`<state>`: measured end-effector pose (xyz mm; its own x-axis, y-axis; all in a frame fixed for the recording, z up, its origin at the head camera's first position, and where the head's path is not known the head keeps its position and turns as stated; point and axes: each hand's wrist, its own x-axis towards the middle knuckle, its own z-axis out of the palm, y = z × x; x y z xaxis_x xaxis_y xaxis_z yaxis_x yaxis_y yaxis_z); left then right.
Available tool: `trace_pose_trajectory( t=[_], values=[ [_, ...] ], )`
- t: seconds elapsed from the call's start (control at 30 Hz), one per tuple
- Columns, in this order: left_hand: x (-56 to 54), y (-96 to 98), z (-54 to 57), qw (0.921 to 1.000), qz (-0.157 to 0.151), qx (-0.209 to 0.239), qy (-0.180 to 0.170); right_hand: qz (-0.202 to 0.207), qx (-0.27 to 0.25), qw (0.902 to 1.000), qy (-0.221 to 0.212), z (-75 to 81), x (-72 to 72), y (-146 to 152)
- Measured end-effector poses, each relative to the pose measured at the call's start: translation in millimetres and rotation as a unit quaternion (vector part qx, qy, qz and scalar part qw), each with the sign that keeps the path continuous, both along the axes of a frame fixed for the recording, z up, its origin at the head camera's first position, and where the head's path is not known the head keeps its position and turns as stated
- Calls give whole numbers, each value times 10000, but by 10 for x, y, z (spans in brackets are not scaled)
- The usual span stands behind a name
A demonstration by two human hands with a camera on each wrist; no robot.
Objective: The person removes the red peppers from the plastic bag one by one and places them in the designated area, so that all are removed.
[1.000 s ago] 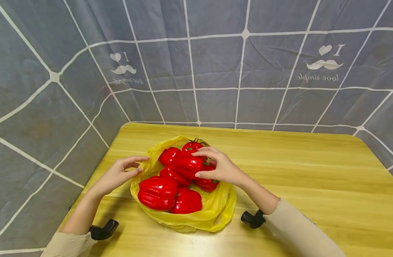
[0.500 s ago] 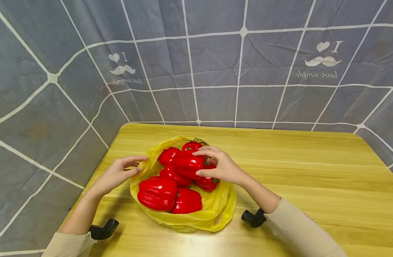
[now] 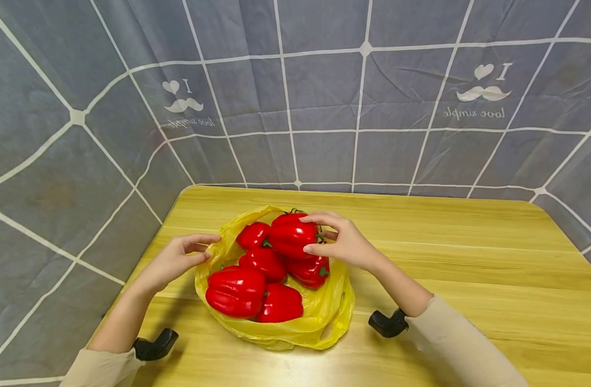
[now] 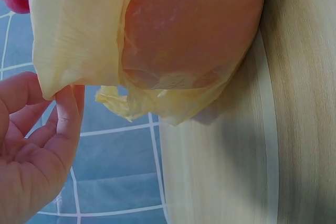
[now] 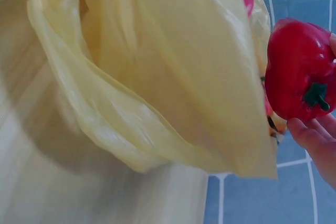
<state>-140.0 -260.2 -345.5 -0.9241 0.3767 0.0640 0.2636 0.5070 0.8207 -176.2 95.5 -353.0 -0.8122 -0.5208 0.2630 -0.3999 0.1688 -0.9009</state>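
A yellow plastic bag [image 3: 324,317] lies open on the table with several red bell peppers inside, such as the large front one [image 3: 235,292] and a smaller one beside it [image 3: 281,303]. My right hand [image 3: 346,242] grips a red bell pepper [image 3: 292,235] by its stem end, above the others. In the right wrist view this bell pepper [image 5: 296,69] is raised beyond the bag's rim, its green stem facing the camera. At the bag's left rim my left hand [image 3: 179,258] holds the plastic between thumb and fingers; the left wrist view shows the fingers [image 4: 68,114] at the edge.
Dark green stems [image 3: 297,211] show at the bag's back edge; what they belong to is mostly hidden. The wooden table [image 3: 450,258] extends to the right. A grey curtain with white lines [image 3: 324,97] hangs behind and to the left. Black devices [image 3: 156,344] sit on both wrists.
My right hand has moved the gripped bell pepper up and slightly right, uncovering the bell peppers beneath it. My left hand has stayed at the bag's rim.
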Motion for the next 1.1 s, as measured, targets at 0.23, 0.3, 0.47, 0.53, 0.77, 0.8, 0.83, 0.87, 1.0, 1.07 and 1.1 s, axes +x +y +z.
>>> trace_pose_trajectory(
  t=[0.23,0.3,0.47,0.53,0.77,0.8,0.83,0.87,1.0,1.07,1.1],
  values=[
    [5,-9,14,9999,39,4,-116,-198,-67,9998,-13,118,-37,150],
    [0,-1,15,9999,22,5,-138,-283,-62,9996,-31,147,-49,203],
    [-1,5,14,9998,-20,-25,-178,-526,7,9986,-10,176,-89,338],
    [7,-2,21,9998,1,-42,-206,-618,30,9981,31,177,-113,391],
    [17,-10,34,9996,15,17,-279,-1023,258,9944,101,126,-181,602],
    [15,-9,29,9996,5,44,-288,-1092,307,9935,92,110,-185,636],
    [12,-9,21,9996,-4,68,-278,-1154,345,9927,77,97,-185,670],
    [9,-8,12,9996,-10,87,-265,-1214,368,9919,43,81,-182,703],
    [-1,-5,-22,9998,-35,143,-160,-1429,463,9886,-95,6,-158,823],
    [-2,-5,-28,9998,-39,146,-111,-1508,478,9872,-203,-49,-154,871],
    [-1,-5,-28,9998,-43,148,-92,-1531,475,9868,-237,-80,-155,893]
  ],
)
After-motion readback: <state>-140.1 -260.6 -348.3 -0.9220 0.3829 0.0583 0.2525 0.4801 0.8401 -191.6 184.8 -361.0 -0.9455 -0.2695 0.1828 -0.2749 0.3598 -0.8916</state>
